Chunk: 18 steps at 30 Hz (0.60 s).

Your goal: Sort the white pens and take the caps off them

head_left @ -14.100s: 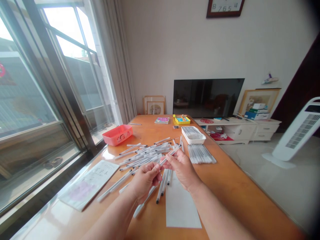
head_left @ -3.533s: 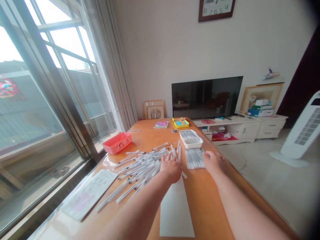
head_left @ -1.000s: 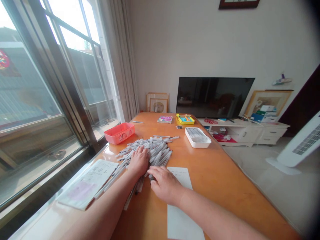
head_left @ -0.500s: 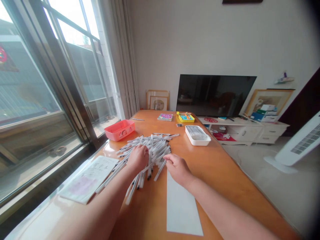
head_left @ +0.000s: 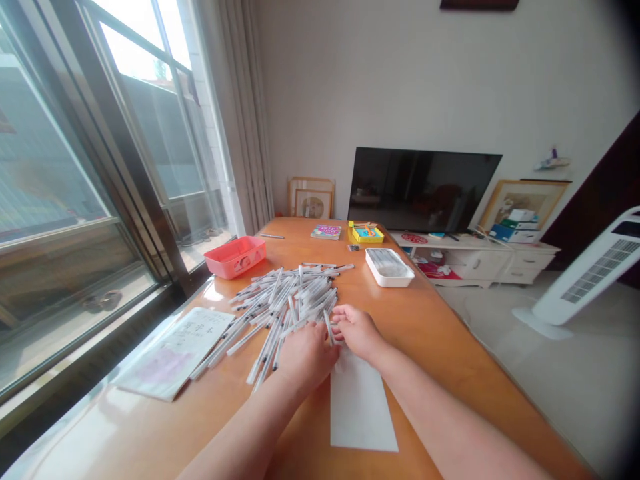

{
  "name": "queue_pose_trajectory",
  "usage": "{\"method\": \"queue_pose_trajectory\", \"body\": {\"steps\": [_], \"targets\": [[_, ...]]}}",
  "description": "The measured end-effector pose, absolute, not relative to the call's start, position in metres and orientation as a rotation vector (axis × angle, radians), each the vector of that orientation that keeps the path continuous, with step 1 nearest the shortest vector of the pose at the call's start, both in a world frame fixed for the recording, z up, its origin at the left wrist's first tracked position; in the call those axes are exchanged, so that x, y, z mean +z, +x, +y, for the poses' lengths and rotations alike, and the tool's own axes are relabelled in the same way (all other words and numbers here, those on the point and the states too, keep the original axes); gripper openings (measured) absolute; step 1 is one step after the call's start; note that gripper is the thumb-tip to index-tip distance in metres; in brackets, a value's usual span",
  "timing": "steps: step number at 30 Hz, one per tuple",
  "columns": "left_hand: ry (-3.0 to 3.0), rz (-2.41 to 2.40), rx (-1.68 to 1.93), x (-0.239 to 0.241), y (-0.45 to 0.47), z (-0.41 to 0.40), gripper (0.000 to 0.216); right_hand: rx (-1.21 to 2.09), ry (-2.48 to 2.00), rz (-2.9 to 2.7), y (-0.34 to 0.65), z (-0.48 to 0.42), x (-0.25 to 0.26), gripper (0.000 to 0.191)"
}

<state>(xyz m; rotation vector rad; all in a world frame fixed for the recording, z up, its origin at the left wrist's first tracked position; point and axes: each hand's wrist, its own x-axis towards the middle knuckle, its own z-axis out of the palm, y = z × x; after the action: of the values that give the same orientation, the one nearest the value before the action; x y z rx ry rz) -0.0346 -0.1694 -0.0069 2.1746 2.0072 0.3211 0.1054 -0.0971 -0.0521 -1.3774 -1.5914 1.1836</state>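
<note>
A pile of translucent, black-tipped pens lies loosely heaped on the table. My left hand is closed at the near right edge of the pile, around the lower end of a single pen that stands up tilted. Just right of that pen is my right hand, its fingers loosely curved and apart; I cannot tell whether the fingertips touch the pen. Below both hands a blank white sheet of paper lies flat, its far end partly covered by them.
A notebook lies left of the pile, with a red plastic basket beyond it. At the right, a white tray holds more pens. Farther back on the wooden table are a yellow box and a purple booklet.
My left hand has come out of the pile, moving right and nearer to me, and now meets my right hand at one pen. The right hand's fingers have loosened from a pinch.
</note>
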Motion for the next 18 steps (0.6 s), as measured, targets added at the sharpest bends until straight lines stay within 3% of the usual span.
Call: {"method": "queue_pose_trajectory", "body": {"steps": [2, 9, 18], "targets": [[2.204, 2.041, 0.341, -0.011, -0.037, -0.169, 0.015, 1.137, -1.405, -1.605, 0.109, -0.099, -0.048, 0.035], [2.241, 2.078, 0.313, -0.011, -0.052, -0.168, 0.016, 0.377, -1.633, -2.128, 0.122, -0.104, -0.031, 0.036], [2.238, 2.107, 0.305, -0.003, -0.070, -0.163, 0.016, 0.351, -1.517, -2.196, 0.091, -0.103, -0.039, 0.046]]}}
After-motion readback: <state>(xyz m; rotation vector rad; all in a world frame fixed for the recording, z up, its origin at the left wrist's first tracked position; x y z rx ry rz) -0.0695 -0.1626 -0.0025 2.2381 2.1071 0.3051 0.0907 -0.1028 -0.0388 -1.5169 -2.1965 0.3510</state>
